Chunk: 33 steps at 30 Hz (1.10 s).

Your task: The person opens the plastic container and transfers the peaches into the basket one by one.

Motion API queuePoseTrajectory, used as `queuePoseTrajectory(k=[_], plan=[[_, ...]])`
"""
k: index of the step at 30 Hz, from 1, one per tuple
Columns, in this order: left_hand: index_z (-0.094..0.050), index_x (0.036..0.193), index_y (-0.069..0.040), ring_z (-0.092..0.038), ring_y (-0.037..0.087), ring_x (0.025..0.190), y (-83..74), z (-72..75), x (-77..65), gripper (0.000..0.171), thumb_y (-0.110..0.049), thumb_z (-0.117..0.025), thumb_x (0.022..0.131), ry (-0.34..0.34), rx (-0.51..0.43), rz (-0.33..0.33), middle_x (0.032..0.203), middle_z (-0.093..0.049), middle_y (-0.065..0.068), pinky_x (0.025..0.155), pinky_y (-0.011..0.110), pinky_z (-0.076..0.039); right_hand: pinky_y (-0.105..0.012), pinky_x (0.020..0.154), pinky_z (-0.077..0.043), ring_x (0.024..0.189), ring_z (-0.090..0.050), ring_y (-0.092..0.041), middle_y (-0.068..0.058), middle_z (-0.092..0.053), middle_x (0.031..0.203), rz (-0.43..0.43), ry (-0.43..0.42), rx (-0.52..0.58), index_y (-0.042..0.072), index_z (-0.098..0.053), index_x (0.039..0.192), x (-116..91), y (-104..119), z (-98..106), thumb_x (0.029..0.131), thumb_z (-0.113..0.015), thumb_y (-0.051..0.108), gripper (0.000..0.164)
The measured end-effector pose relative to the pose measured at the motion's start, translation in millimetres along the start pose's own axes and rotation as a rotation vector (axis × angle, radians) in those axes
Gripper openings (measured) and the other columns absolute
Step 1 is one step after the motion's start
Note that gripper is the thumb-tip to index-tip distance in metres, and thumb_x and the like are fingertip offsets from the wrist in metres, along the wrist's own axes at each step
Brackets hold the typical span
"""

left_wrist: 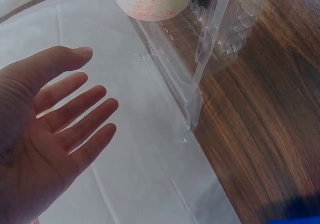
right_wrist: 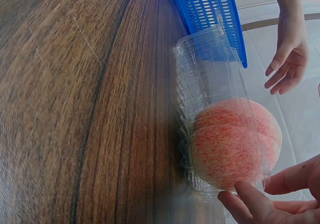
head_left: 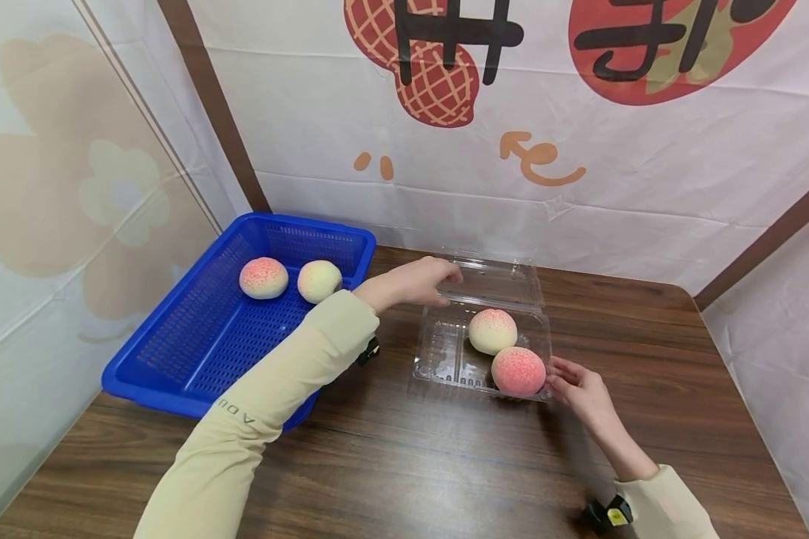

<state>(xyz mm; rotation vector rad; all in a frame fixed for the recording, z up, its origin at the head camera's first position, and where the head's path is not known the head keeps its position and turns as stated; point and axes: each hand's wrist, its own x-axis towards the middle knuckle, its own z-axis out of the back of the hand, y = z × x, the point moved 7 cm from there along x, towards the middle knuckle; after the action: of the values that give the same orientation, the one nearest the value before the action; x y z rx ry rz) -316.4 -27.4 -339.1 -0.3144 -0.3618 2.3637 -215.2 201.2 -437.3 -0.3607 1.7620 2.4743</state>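
Note:
A clear plastic clamshell box (head_left: pixel 443 346) lies on the table, its lid (head_left: pixel 502 287) folded back toward the backdrop. Inside its right half sit two peaches: a pale one with a pink blush (head_left: pixel 492 332) and a redder one (head_left: pixel 519 371) by the front right corner. My right hand (head_left: pixel 583 393) pinches the box's rim at that corner, thumb and fingertips on either side of the wall in the right wrist view. Above the back left of the box hovers my left hand (head_left: pixel 421 281); its fingers are spread and hold nothing, as the left wrist view shows.
A blue perforated basket (head_left: pixel 175 400) stands on the left of the wooden table (head_left: pixel 404 464). Near its far end lie a red-topped peach (head_left: pixel 264 278) and a pale yellow peach (head_left: pixel 320 281). White printed cloth (head_left: pixel 297 120) hangs behind the table and at both sides.

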Motion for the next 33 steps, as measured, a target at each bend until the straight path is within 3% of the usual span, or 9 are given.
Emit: queuePoseTrajectory(k=[14, 33], plan=[[-0.055, 0.120, -0.005, -0.050, 0.021, 0.114, -10.0, 2.8, 3.1, 0.040, -0.016, -0.064, 0.082, -0.080, 0.046, -0.020, 0.120, -0.056, 0.008, 0.095, 0.031, -0.038, -0.016, 0.072, -0.049, 0.077, -0.056, 0.005, -0.036, -0.047, 0.121, 0.007, 0.000, 0.011, -0.018, -0.035, 0.128, 0, 1, 0, 0.091, -0.043, -0.003, 0.041], [-0.051, 0.124, -0.008, -0.045, 0.021, 0.119, -20.1, -7.0, 13.5, 0.045, -0.015, -0.065, 0.083, -0.050, 0.054, 0.002, 0.128, -0.050, 0.006, 0.095, 0.033, -0.038, -0.016, 0.071, -0.049, 0.077, -0.057, 0.004, -0.036, -0.047, 0.120, 0.014, -0.002, 0.000, -0.018, -0.036, 0.128, 1, 0, 1, 0.091, -0.044, -0.002, 0.041]])
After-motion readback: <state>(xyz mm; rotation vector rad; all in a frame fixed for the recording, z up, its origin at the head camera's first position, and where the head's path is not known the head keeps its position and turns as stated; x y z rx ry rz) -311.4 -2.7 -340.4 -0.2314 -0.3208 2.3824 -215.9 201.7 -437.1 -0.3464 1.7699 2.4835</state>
